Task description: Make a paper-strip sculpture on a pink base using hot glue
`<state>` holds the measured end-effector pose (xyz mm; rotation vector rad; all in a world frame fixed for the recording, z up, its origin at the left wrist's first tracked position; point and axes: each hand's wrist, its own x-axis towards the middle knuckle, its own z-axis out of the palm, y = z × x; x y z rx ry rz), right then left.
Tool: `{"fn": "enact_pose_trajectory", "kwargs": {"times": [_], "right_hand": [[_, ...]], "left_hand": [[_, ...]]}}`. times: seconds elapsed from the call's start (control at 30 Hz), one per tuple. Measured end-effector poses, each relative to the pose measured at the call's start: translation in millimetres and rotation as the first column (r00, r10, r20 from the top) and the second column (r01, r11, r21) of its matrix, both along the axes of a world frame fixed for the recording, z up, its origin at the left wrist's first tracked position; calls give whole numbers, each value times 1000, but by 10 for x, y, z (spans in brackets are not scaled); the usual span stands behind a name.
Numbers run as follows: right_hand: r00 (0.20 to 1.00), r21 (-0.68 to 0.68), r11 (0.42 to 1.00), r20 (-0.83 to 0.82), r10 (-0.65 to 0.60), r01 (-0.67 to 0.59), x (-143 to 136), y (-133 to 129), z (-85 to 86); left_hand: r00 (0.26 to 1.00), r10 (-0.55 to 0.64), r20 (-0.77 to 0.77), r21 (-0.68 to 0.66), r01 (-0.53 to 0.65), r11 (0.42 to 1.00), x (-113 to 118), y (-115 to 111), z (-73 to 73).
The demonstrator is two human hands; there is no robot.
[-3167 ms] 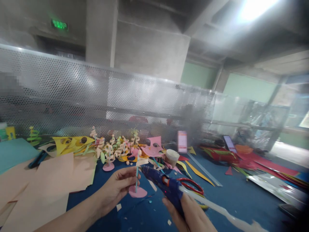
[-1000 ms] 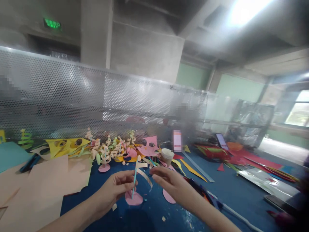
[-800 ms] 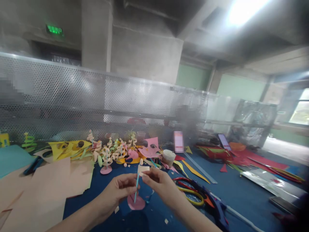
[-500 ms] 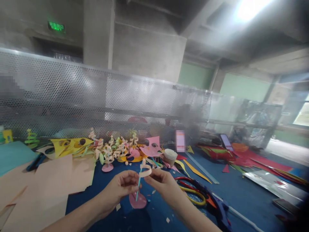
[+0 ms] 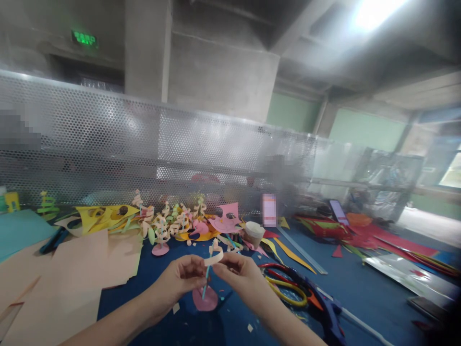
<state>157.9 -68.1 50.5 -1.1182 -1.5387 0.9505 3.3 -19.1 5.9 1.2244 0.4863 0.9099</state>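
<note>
My left hand (image 5: 185, 276) pinches a thin light-blue stick (image 5: 205, 291) that stands upright from a round pink paper base (image 5: 205, 300). Around the upper part of the stick curls a pale cream paper strip (image 5: 214, 259). The fingers of my right hand (image 5: 239, 269) are closed on the right end of this strip, just beside the stick. Small paper scraps lie on the blue table around the base.
Several finished paper spirals (image 5: 173, 223) stand behind my hands. Peach paper sheets (image 5: 68, 274) lie left. A white cup (image 5: 254, 233), scissors with yellow handles (image 5: 288, 292), a ruler (image 5: 300, 250) and a phone (image 5: 337, 212) are to the right. A perforated metal screen (image 5: 212, 144) rises behind.
The curled strip has turned and shifted slightly left around the stick, with my right hand still on it. My left hand has hardly moved.
</note>
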Motion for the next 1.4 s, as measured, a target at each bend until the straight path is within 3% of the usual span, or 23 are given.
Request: {"fn": "enact_pose_trajectory", "kwargs": {"times": [0.1, 0.23, 0.43, 0.53, 0.67, 0.87, 1.2, 1.4], "right_hand": [[998, 4, 999, -61, -33, 33, -38, 19, -62], [992, 63, 991, 19, -122, 121, -67, 48, -140], [990, 97, 988, 63, -125, 119, -86, 46, -142], [990, 87, 993, 104, -90, 81, -29, 23, -147], [939, 149, 982, 307, -156, 114, 134, -44, -181], [880, 234, 969, 438, -184, 86, 229, -165, -215], [877, 157, 984, 457, -148, 84, 170, -168, -196], [912, 26, 998, 405, -62, 56, 139, -12, -174]], "left_hand": [[999, 38, -30, 31, -37, 999, 3, 16, -37], [995, 53, -82, 97, -45, 994, -1, 26, -89], [952, 224, -209, 272, -163, 948, -30, 13, -82], [952, 237, -194, 164, -206, 965, -31, 8, -40], [950, 264, -166, 33, -263, 964, -28, 25, -18], [943, 277, -182, 96, -264, 960, -40, 69, -95], [945, 270, -183, 79, -260, 962, -30, 17, -29], [968, 183, -170, 124, -164, 979, -32, 19, -34]]}}
